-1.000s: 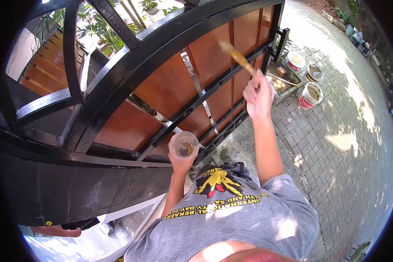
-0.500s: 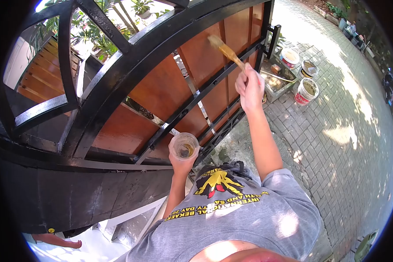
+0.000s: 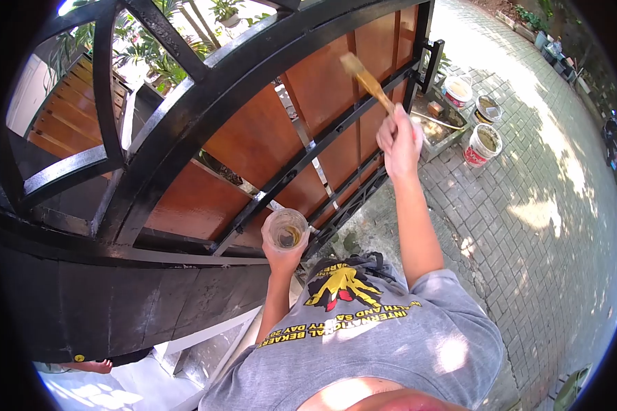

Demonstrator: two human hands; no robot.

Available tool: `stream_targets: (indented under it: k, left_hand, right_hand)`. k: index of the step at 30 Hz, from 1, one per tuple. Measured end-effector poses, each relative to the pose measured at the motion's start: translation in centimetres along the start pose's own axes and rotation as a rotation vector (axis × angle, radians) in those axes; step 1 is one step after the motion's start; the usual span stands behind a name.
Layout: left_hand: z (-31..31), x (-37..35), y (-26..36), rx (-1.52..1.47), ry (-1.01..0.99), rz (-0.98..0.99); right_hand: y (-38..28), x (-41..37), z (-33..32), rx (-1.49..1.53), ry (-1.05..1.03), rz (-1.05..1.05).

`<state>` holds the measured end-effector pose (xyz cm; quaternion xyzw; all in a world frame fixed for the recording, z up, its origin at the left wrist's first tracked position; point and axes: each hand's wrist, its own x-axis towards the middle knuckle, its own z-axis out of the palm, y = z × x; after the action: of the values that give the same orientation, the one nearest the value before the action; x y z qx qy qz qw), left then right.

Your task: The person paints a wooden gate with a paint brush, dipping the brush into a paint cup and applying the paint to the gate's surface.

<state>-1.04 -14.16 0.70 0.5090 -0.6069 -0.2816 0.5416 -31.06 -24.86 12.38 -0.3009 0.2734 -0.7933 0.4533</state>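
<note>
My right hand [image 3: 400, 140] is closed around the handle of a paintbrush [image 3: 369, 82], its bristles up and to the left, overlapping a reddish-brown wooden panel [image 3: 319, 82] in this view. Lower down, my left hand [image 3: 281, 259] wraps round a clear plastic cup [image 3: 286, 229] with a little yellowish liquid at its bottom. The cup is held close by the lower part of the gate. Black metal bars [image 3: 281, 179] frame the wooden boards, with narrow gaps between some of them.
Several paint buckets, one a red-and-white bucket [image 3: 482, 145], stand on the grey paving [image 3: 528, 274] to the right, beside a concrete planter [image 3: 437, 140]. Another person's foot [image 3: 92, 367] shows at lower left. Green plants [image 3: 151, 51] grow behind the gate.
My right hand and the paintbrush have shifted slightly right along the panel. The cup in my left hand has moved slightly left. The other person's limb at lower left has drawn back.
</note>
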Motion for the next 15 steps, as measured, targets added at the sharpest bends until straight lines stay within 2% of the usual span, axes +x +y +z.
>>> stream_targets:
  k: [4, 6, 8, 11, 14, 15]
  left_hand:
    - [0.5, 0.1, 0.4, 0.012, -0.007, 0.039]
    - [0.7, 0.1, 0.7, 0.017, -0.009, 0.039]
    - [0.7, 0.1, 0.4, 0.024, -0.014, 0.059]
    - [0.4, 0.2, 0.0, 0.014, -0.008, 0.054]
    - [0.3, 0.0, 0.0, 0.028, 0.001, 0.006]
    - [0.4, -0.1, 0.1, 0.036, 0.005, -0.009]
  right_hand:
    - [2.5, 1.4, 0.9, -0.169, 0.076, 0.049]
    - [5.5, 1.2, -0.7, -0.135, 0.194, 0.058]
    - [6.3, -0.2, -1.9, -0.238, 0.254, 0.117]
    - [4.5, -1.5, -2.1, -0.114, 0.281, 0.141]
    - [2.5, -0.4, -0.8, 0.004, 0.137, -0.012]
    - [1.5, 0.3, 0.2, 0.030, 0.116, -0.001]
